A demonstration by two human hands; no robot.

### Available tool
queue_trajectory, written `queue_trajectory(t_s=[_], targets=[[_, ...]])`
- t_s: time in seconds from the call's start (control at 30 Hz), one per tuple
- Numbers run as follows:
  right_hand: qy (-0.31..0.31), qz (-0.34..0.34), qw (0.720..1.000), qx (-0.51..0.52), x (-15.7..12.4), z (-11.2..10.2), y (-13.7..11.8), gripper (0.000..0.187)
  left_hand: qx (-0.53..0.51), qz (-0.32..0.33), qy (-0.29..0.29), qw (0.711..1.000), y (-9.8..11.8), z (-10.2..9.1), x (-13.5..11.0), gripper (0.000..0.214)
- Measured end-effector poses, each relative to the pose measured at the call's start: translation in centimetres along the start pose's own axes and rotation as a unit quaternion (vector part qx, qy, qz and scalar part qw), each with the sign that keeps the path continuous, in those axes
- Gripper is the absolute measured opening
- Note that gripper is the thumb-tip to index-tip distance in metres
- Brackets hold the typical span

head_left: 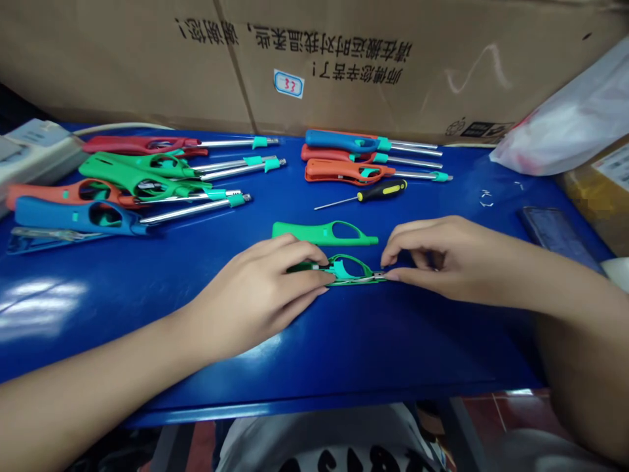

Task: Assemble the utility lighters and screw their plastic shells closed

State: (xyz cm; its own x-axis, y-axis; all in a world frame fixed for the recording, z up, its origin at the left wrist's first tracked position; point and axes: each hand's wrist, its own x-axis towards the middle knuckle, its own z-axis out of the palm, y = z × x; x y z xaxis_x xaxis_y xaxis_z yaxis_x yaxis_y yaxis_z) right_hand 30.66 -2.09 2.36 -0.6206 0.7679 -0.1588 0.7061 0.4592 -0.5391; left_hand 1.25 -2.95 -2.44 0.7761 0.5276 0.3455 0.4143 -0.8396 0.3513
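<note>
An opened green lighter half [364, 267] lies on the table with its turquoise trigger [341, 270] and wires showing. My left hand [265, 288] grips its handle end, fingers over the trigger area and part of the casing hidden. At the front end of the same half, my right hand [437, 255] pinches with thumb and forefinger; any small part between them is too small to make out. Just behind lies the matching green cover [307, 233], loose and apart from both hands. A black and yellow screwdriver [386, 190] rests farther back.
Several long-necked lighters [132, 172] are piled at the left, beside a white power strip [37, 151]. More lighters [348, 172] lie at the back. A cardboard box [147, 72] stands behind. At the right are small metal bits [486, 196], a phone [555, 229] and a plastic bag [565, 118].
</note>
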Motion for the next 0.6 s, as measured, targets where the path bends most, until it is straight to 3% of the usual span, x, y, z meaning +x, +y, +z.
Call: queue_trajectory(t_s=[0.27, 0.43, 0.6], targets=[[-0.036, -0.008, 0.999, 0.015, 0.5, -0.1, 0.7, 0.019, -0.025, 0.004, 0.004, 1.000, -0.3, -0.2, -0.4, 0.019], [0.009, 0.042, 0.999, -0.021, -0.6, -1.9, 1.0, 0.028, -0.024, 0.004, 0.007, 1.000, -0.5, -0.4, -0.5, 0.020], [-0.057, 0.049, 0.996, -0.057, -1.7, -3.3, 2.3, 0.024, -0.022, 0.006, 0.007, 1.000, -0.6, -0.4, -0.4, 0.020]])
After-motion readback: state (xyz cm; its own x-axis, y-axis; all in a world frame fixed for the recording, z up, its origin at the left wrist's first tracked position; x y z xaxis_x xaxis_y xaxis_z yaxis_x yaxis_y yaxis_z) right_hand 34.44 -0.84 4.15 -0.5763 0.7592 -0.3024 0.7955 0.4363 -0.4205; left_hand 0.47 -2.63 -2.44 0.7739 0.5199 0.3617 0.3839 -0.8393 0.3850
